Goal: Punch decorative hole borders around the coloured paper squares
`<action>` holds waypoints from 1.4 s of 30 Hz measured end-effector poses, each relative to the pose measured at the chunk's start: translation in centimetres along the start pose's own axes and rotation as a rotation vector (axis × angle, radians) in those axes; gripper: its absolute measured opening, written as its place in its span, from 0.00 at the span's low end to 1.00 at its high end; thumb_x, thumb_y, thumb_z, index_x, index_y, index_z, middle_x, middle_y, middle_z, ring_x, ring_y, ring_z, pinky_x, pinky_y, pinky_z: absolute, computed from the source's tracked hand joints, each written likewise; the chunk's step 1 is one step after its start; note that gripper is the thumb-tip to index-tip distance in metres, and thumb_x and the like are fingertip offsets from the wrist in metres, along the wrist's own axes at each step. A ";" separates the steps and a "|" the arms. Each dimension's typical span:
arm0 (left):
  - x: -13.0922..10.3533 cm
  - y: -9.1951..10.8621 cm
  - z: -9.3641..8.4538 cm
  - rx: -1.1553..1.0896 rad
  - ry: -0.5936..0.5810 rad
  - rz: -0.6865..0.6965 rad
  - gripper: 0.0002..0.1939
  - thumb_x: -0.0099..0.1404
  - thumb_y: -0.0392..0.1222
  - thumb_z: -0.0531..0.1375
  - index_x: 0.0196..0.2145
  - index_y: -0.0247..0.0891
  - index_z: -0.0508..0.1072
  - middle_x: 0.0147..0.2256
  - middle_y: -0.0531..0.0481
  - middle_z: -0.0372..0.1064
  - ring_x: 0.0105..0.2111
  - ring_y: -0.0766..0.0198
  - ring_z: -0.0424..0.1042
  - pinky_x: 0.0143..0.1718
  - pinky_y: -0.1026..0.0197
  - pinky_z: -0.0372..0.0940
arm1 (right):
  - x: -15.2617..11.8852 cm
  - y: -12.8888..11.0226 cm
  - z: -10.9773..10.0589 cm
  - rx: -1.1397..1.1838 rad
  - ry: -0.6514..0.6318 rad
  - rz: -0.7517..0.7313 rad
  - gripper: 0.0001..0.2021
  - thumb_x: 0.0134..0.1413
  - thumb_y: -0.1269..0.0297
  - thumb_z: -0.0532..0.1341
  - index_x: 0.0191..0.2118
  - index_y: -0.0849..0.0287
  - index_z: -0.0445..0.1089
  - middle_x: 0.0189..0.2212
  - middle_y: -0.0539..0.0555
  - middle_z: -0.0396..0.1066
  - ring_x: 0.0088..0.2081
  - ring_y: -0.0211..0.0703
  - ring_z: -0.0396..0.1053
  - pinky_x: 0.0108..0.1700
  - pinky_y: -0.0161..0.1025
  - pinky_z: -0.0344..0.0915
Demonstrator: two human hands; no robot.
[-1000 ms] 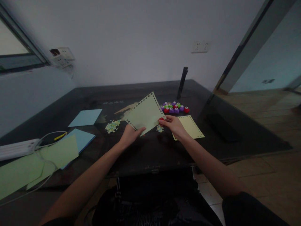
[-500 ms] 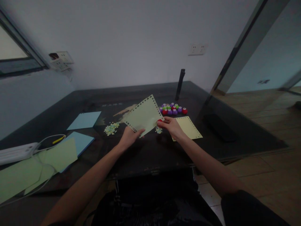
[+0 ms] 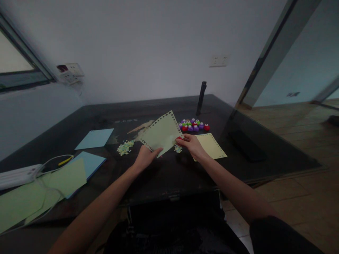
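Note:
My left hand [image 3: 145, 157] pinches the lower left part of a pale green sheet of paper [image 3: 161, 132], thumb on top, and holds it tilted above the table. Punched shapes line several of its edges. With its fingers closed, my right hand [image 3: 192, 144] grips a small red craft punch [image 3: 179, 140] at the sheet's right edge. Beneath the punch lies a small heap of paper confetti [image 3: 178, 149]. A pale yellow sheet [image 3: 212, 146], punched along its edges, is partly behind my right wrist. Several red, purple and green craft punches [image 3: 194, 126] stand just beyond.
Left of my hands is a larger confetti heap [image 3: 125, 148]. Blue sheets [image 3: 94, 138], green sheets [image 3: 63, 178] and a white power strip [image 3: 18, 176] with a cable occupy the table's left side. A dark flat object [image 3: 246, 146] lies right; a black upright post [image 3: 201, 98] stands behind.
My view has shifted slightly, so the scene sits a little lower. Both hands keep their hold on the sheet and the red punch, with almost no other movement.

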State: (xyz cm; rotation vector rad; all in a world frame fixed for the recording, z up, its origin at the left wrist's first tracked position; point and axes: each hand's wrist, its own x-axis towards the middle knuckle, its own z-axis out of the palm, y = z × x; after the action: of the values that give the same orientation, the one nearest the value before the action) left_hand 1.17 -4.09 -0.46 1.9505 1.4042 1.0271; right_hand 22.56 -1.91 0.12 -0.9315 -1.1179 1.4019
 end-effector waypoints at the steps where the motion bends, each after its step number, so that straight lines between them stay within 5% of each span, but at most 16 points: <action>1: 0.0 0.1 0.0 0.013 0.003 0.002 0.13 0.57 0.44 0.59 0.38 0.34 0.74 0.32 0.47 0.76 0.32 0.59 0.74 0.36 0.61 0.67 | 0.0 0.0 0.0 0.001 0.000 -0.004 0.13 0.32 0.62 0.72 0.27 0.60 0.71 0.25 0.50 0.72 0.28 0.37 0.68 0.38 0.39 0.65; 12: -0.1 0.1 0.1 0.032 0.016 0.027 0.14 0.57 0.44 0.59 0.37 0.33 0.75 0.31 0.46 0.76 0.35 0.58 0.74 0.37 0.61 0.67 | 0.3 0.4 -0.4 -0.012 -0.016 -0.005 0.14 0.32 0.61 0.72 0.27 0.61 0.72 0.25 0.50 0.72 0.28 0.37 0.68 0.36 0.38 0.64; 19: -0.2 -0.2 0.2 0.041 -0.050 -0.061 0.14 0.57 0.47 0.58 0.32 0.31 0.74 0.24 0.48 0.74 0.25 0.59 0.73 0.29 0.61 0.67 | 0.8 1.0 -0.9 -0.022 -0.034 0.038 0.15 0.31 0.60 0.72 0.26 0.61 0.71 0.23 0.49 0.71 0.26 0.36 0.67 0.34 0.36 0.64; 36: -0.1 -0.8 0.6 0.077 -0.012 0.099 0.16 0.58 0.44 0.59 0.42 0.34 0.73 0.43 0.44 0.74 0.44 0.56 0.72 0.49 0.55 0.64 | 0.9 1.2 -1.0 -0.038 -0.038 0.024 0.13 0.32 0.61 0.71 0.27 0.60 0.71 0.23 0.49 0.71 0.26 0.36 0.66 0.34 0.38 0.64; 42: -0.3 -0.3 0.5 0.058 -0.039 0.019 0.14 0.58 0.46 0.57 0.37 0.33 0.74 0.35 0.44 0.76 0.37 0.56 0.74 0.42 0.56 0.68 | 0.7 0.7 -0.9 -0.052 -0.060 0.002 0.13 0.34 0.60 0.71 0.28 0.60 0.72 0.24 0.50 0.71 0.27 0.37 0.67 0.35 0.38 0.64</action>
State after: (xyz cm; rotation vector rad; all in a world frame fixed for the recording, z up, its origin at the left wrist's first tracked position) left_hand 1.36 -4.27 -1.02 2.0183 1.4104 0.9617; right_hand 23.13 -1.10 -0.80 -0.9326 -1.2038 1.4160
